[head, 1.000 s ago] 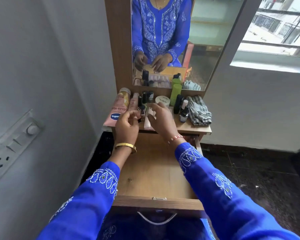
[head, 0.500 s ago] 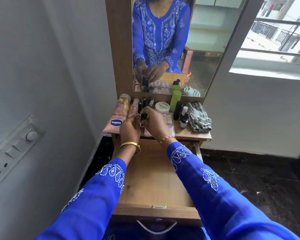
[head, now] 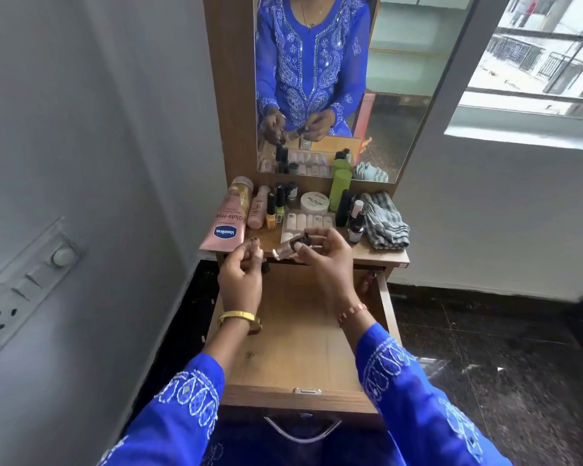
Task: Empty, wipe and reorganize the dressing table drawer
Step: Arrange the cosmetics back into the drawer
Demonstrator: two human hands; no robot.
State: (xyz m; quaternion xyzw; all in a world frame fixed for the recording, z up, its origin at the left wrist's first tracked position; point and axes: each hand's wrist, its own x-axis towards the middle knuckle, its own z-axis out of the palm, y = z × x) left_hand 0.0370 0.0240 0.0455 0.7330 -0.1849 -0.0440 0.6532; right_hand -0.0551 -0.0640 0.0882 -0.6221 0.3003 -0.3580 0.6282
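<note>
Your right hand (head: pixel 323 260) grips a small nail polish bottle (head: pixel 288 247) lying sideways, dark cap toward the fingers, held over the front edge of the tabletop (head: pixel 381 255). Your left hand (head: pixel 241 274) sits at 9 o'clock of the bottle, close but apart, fingers curled in with a small dark item pinched underneath; can't tell what it is. The drawer (head: pixel 297 334) is pulled out below both hands, its wooden floor bare apart from a few specks, metal handle (head: pixel 302 432) at 6 o'clock. On the tabletop: Vaseline tube (head: pixel 228 220) lying at 10 o'clock, pink tube (head: pixel 258 208) just beside it, yellow nail polish (head: pixel 271 213) next, press-on nail tray (head: pixel 308 223) at 12 o'clock of your hands, white nail polish remover jar (head: pixel 314 202) behind it, green bottle (head: pixel 340 190) upright near the mirror (head: pixel 401 79), small dropper bottle (head: pixel 355 223) and folded checked cloth (head: pixel 386 220) at 2 o'clock.
</note>
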